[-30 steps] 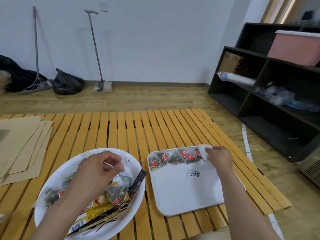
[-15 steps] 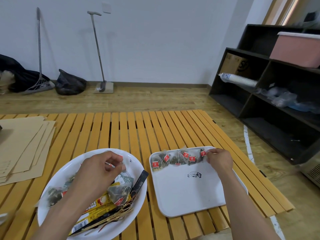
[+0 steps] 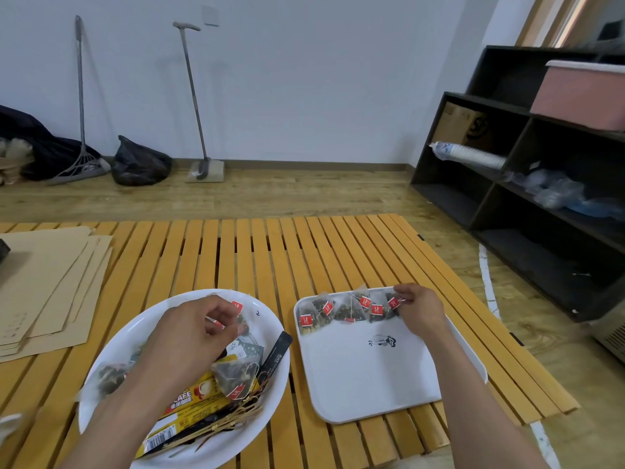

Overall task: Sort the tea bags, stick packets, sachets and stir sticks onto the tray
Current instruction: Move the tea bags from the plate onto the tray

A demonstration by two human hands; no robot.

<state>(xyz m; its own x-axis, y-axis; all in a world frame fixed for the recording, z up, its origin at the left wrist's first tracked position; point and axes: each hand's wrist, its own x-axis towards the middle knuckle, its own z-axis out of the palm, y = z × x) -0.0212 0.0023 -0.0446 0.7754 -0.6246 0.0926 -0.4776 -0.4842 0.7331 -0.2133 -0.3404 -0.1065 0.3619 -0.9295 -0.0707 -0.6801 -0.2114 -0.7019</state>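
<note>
A white square tray (image 3: pixel 368 377) lies on the slatted table at the right. Along its far edge runs a row of several pyramid tea bags (image 3: pixel 348 309) with red tags. My right hand (image 3: pixel 417 308) pinches the rightmost tea bag of that row at its tag. To the left stands a white round plate (image 3: pixel 267 319) piled with more tea bags, yellow stick packets (image 3: pixel 189 404), a black stick packet (image 3: pixel 275 355) and wooden stir sticks (image 3: pixel 230 424). My left hand (image 3: pixel 189 336) is over the plate, fingers closed on a tea bag (image 3: pixel 238 316) with a red tag.
Brown paper sheets (image 3: pixel 44 292) lie stacked on the table's left. The wooden slat table (image 3: pixel 257 252) ends just right of the tray. A dark shelf unit (image 3: pixel 541 204) stands to the right; brooms and black bags rest against the far wall.
My right hand shifted slightly along the tray's far edge, still on the rightmost tea bag. My left hand has lifted a tea bag a little from the plate.
</note>
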